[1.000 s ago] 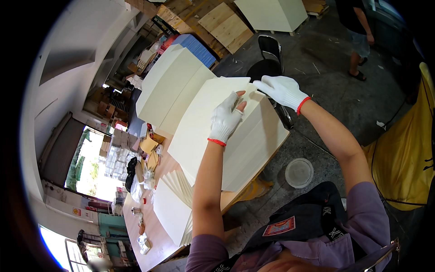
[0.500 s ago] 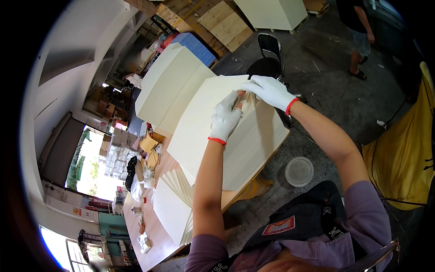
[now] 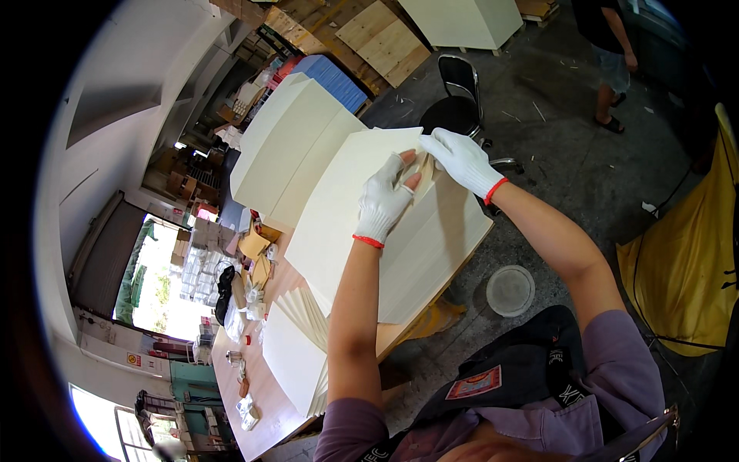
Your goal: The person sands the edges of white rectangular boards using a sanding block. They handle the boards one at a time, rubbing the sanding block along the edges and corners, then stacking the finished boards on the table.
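The paper [image 3: 339, 202] should bend easily; hold its one o'clock corner. Left hand [image 3: 383, 199] lies spread; can't tell right hand's [image 3: 463, 160] grip.

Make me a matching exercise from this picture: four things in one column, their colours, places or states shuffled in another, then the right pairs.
Things
1. left hand
2. right hand
3. chair
4. tarp-like sheet

Descriptions
A. yellow, at the picture's right side
B. white-gloved, two bare fingertips showing, at the big paper stack
C. black, beyond the stack
D. white-gloved, no bare fingertips showing, by the stack's far corner

Pairs: 1-B, 2-D, 3-C, 4-A
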`<state>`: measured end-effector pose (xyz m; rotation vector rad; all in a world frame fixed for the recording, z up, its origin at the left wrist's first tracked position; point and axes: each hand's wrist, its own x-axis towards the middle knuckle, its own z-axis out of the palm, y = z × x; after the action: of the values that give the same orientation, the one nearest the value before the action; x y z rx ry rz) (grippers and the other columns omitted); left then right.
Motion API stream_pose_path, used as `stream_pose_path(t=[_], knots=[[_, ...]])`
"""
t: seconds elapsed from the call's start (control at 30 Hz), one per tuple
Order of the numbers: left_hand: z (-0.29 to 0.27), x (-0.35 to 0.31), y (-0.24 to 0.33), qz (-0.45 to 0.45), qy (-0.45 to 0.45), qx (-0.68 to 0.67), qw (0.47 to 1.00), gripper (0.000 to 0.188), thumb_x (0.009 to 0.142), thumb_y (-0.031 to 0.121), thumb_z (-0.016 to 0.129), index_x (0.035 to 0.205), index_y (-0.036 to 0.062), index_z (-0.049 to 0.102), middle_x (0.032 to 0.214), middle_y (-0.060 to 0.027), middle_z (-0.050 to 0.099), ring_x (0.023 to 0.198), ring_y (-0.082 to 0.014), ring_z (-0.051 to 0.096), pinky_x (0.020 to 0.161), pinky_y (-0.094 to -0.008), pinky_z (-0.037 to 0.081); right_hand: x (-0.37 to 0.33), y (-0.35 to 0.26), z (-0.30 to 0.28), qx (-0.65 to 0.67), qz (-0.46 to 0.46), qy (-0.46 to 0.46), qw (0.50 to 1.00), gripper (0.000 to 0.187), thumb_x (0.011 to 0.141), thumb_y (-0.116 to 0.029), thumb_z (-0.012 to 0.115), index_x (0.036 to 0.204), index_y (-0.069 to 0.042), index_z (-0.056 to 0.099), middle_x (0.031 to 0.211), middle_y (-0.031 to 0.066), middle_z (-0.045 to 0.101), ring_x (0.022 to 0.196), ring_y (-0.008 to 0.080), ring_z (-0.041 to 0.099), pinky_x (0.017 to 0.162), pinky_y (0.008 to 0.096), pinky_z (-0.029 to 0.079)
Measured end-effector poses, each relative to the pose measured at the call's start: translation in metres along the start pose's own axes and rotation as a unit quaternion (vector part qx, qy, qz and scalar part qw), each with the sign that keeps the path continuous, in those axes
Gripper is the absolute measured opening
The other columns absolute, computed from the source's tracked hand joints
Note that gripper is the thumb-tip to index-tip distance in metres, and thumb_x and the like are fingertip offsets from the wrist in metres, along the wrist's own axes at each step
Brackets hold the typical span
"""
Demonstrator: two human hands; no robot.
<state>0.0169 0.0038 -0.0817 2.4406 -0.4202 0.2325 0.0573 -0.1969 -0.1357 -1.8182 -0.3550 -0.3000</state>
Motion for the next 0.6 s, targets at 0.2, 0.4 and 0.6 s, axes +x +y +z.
stream_pose_path(t=[0.2, 0.4, 0.6], knots=[[-0.003, -0.003, 0.012, -0.02, -0.006, 0.037, 0.999, 0.033, 0.102, 0.023, 0.067, 0.135, 0.0213, 0.071, 0.119, -0.0174, 0.077, 0.109, -0.0322, 0.074, 0.094, -0.0395, 0.056, 0.003, 0.0, 0.003, -0.027, -0.009, 0.018, 0.999, 0.053, 0.107, -0.055, 0.049, 0.099, -0.005, 0.063, 0.087, 0.0174, 0.066, 0.085, 0.0376, 0.064, 0.077, 0.0466, 0.048], [-0.004, -0.004, 0.029, -0.063, -0.038, 0.091, 0.993, 0.033, 0.097, 0.027, 0.077, 0.13, 0.021, 0.073, 0.107, -0.014, 0.077, 0.1, -0.03, 0.074, 0.089, -0.0393, 0.056, 0.004, 0.005, 0.002, -0.025, -0.002, 0.013, 1.0, 0.052, 0.106, -0.055, 0.048, 0.1, -0.006, 0.064, 0.09, 0.0203, 0.068, 0.089, 0.0426, 0.066, 0.078, 0.0491, 0.049], [-0.004, -0.003, 0.024, -0.062, -0.039, 0.06, 0.995, 0.035, 0.096, 0.027, 0.078, 0.131, 0.0208, 0.073, 0.107, -0.0133, 0.077, 0.099, -0.029, 0.074, 0.089, -0.0387, 0.056, 0.002, 0.002, 0.001, -0.025, 0.002, 0.011, 1.0, 0.054, 0.106, -0.056, 0.048, 0.1, -0.006, 0.064, 0.091, 0.0199, 0.068, 0.09, 0.0423, 0.066, 0.078, 0.0483, 0.049]])
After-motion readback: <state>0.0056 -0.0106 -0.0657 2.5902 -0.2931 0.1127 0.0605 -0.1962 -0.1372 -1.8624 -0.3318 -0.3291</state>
